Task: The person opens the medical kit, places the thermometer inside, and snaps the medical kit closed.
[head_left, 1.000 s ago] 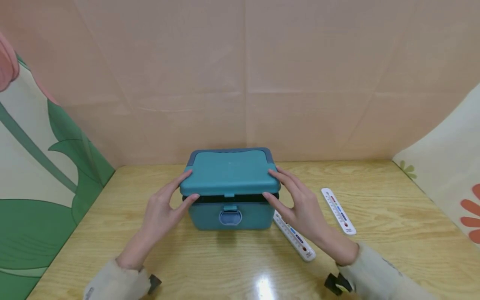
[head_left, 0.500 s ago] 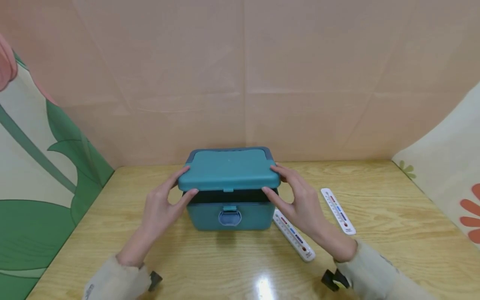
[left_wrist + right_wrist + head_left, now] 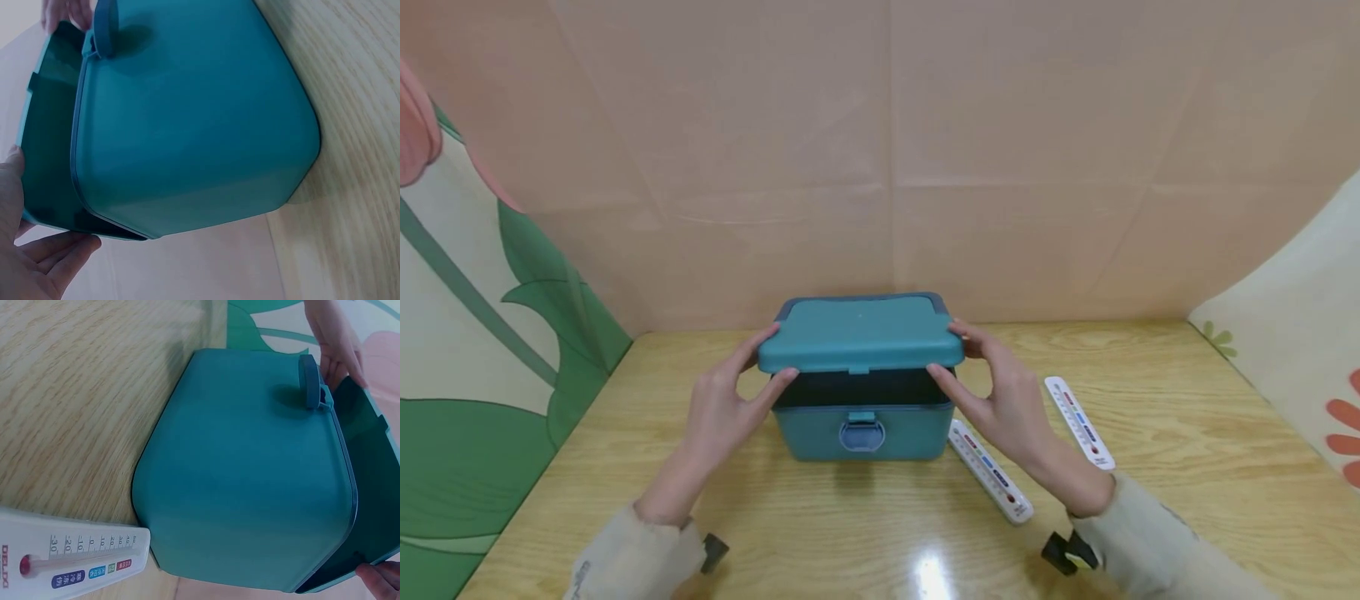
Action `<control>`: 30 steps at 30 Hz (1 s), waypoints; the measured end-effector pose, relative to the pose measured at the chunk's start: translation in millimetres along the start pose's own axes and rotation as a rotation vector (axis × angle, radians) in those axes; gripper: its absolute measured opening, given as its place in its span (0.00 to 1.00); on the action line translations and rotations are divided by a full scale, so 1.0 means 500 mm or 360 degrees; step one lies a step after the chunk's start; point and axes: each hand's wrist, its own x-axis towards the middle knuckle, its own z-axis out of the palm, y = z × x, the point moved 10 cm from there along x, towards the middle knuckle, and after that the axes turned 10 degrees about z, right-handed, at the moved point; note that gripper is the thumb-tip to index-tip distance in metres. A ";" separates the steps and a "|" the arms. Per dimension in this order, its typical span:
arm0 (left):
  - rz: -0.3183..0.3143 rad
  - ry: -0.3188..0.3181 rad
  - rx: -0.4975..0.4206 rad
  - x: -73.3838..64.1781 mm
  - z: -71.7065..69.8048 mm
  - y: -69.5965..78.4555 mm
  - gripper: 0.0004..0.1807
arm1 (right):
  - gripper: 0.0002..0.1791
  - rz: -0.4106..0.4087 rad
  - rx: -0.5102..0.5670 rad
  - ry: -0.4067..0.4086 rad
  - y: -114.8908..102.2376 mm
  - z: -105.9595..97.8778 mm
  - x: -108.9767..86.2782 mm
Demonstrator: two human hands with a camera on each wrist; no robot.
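Inside the teal box (image 3: 913,433), shadow beneath the raised lid (image 3: 861,333) hides detail.

The teal, rounded-rectangular plastic box body (image 3: 194,125) and matching flat teal lid (image 3: 865,333) are displaying plain colour; the blue-grey looped latch (image 3: 862,436) is contrasting. The white strip-shaped thermometer near the box (image 3: 991,473) is carrying navy, blue, green and red labels. The yellowish wooden tabletop (image 3: 820,533) is exhibiting grain. The off-white left-hand panel (image 3: 467,333) is bearing green leaves and pink petals.

wood-grain table (image 3: 820,525) | teal box (image 3: 863,352) | thermometer (image 3: 991,473) beside it | second thermometer (image 3: 1079,423) apart
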 end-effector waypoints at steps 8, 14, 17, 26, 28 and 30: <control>-0.0020 0.0043 -0.0033 0.008 -0.006 -0.003 0.31 | 0.31 0.0120 0.0081 0.0012 0.014 -0.004 0.009; -0.0067 0.0057 -0.0055 0.013 -0.009 -0.008 0.33 | 0.30 0.0117 0.0110 0.0041 0.015 -0.007 0.016; -0.0123 0.0039 -0.0053 0.016 -0.008 -0.013 0.36 | 0.29 0.0108 0.0115 0.0061 0.015 -0.009 0.019; -0.0270 0.0028 -0.0098 0.023 -0.007 -0.027 0.32 | 0.26 0.0099 0.0179 0.0109 0.017 -0.012 0.025; -0.0268 0.0040 -0.0111 0.026 -0.008 -0.026 0.31 | 0.26 0.0090 0.0192 0.0123 0.016 -0.013 0.027; -0.0266 0.0045 -0.0122 0.028 -0.008 -0.025 0.30 | 0.26 0.0086 0.0209 0.0139 0.016 -0.015 0.029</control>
